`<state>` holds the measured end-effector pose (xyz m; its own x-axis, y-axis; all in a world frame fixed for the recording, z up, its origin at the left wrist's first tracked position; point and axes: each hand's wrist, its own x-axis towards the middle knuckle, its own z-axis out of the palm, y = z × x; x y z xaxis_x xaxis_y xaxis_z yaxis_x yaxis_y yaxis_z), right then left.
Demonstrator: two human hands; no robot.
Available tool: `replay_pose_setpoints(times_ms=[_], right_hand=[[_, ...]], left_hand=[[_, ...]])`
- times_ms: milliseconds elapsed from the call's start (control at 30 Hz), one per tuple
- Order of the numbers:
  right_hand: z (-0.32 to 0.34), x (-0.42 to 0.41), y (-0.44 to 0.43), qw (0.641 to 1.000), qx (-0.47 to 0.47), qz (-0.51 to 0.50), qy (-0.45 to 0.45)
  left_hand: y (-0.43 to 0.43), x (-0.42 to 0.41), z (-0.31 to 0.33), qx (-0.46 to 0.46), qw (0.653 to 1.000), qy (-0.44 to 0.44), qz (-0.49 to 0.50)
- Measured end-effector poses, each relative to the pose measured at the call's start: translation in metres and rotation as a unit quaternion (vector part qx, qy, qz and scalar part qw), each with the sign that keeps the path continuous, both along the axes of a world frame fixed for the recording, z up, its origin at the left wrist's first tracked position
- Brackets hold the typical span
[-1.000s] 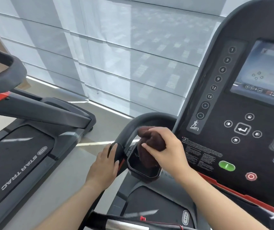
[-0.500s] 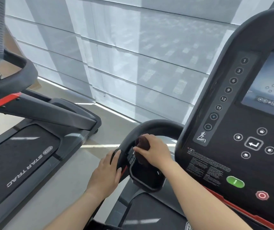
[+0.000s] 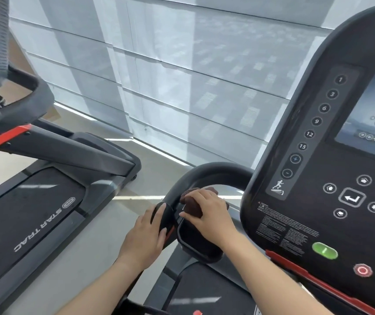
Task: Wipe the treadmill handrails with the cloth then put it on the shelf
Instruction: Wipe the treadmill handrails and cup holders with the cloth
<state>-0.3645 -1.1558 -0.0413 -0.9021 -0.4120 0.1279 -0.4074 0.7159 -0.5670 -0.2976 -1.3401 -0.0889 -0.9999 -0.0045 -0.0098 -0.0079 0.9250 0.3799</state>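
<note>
A black curved handrail (image 3: pixel 207 170) loops out from the left side of the treadmill console (image 3: pixel 332 178). My left hand (image 3: pixel 146 235) wraps around the handrail's lower left part. My right hand (image 3: pixel 209 214) presses a dark brown cloth (image 3: pixel 192 205) against the inner side of the handrail, just above a small black tray (image 3: pixel 195 243). Most of the cloth is hidden under my fingers. No shelf is in view.
A second treadmill (image 3: pixel 41 201) marked STAR TRAC stands to the left, with its own handrail (image 3: pixel 18 105) at upper left. A strip of floor (image 3: pixel 84 248) runs between the two machines. Window blinds (image 3: pixel 182 76) fill the background.
My right hand with the cloth slid down from the top of the tray area, then forward along the inner handrail. The view has shifted right and closer. My left hand keeps its grip.
</note>
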Motion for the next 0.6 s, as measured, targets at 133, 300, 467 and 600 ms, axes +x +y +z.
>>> replay_pose_setpoints(times_ms=[133,300,467,600], right_hand=[[0.006,0.014,0.002,0.997,0.009,0.080,-0.019],[0.013,0.034,0.016,0.994,-0.031,0.084,-0.061],[0.017,0.040,0.014,0.995,-0.056,0.068,-0.055],[0.001,0.045,0.007,0.992,-0.044,0.057,-0.099]], left_hand=[[-0.004,-0.001,0.001,0.036,0.999,0.005,0.001],[-0.003,-0.001,0.001,0.042,0.999,0.005,0.002],[-0.004,-0.002,0.001,0.056,0.998,0.002,0.006],[-0.005,-0.002,0.003,0.102,0.995,0.001,0.011]])
